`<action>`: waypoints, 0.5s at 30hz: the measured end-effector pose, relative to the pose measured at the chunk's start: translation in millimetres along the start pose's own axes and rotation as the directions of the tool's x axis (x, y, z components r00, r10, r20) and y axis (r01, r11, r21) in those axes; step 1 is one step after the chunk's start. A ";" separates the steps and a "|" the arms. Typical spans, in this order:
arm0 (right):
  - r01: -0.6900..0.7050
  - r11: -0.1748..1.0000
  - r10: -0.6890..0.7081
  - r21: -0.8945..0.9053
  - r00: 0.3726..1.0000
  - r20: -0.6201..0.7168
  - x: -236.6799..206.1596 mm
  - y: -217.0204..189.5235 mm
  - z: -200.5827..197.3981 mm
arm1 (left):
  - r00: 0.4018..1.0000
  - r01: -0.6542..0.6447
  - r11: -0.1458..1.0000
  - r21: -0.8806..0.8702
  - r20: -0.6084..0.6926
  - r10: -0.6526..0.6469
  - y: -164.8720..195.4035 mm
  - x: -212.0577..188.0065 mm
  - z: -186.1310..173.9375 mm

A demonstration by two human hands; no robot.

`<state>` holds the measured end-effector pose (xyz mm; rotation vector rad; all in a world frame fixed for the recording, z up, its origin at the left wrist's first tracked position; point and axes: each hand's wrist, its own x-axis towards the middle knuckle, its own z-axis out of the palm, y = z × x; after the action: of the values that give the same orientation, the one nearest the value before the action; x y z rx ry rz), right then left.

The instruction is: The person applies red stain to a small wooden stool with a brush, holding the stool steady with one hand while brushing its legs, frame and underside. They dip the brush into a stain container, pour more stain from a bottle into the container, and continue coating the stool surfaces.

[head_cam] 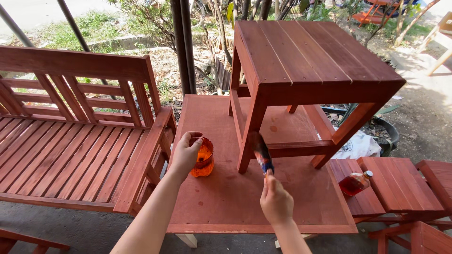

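Note:
My left hand grips the rim of a small orange cup holding reddish stain, resting on a flat red-brown board. My right hand holds a paintbrush upright, its bristles up beside the front left leg of a small stained wooden table that stands on the board. The brush is blurred.
A slatted red-brown bench stands to the left. At the right, low slatted stools carry a clear bottle of reddish liquid. A white bag lies behind them. Plants and poles fill the back.

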<state>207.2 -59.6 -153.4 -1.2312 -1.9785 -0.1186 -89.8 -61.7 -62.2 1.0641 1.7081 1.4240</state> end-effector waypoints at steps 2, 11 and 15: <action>-0.038 0.999 0.038 0.005 0.999 0.026 -20.5 7.1 14.5 | 1.000 0.003 1.000 0.009 -0.012 -0.003 -1.7 0.9 -0.5; -0.245 0.967 0.218 0.067 0.937 0.271 -22.0 16.6 -26.7 | 0.998 0.062 0.997 0.040 -0.022 -0.061 17.5 -15.1 -5.5; -0.001 0.987 0.021 0.162 0.992 -0.121 15.4 9.9 -54.8 | 0.998 0.054 0.997 0.057 -0.048 -0.051 24.8 -14.1 -4.8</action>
<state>242.8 -68.2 -108.6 -1.1037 -1.8376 -0.0259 -83.5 -74.6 -37.2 1.0169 1.8081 1.3837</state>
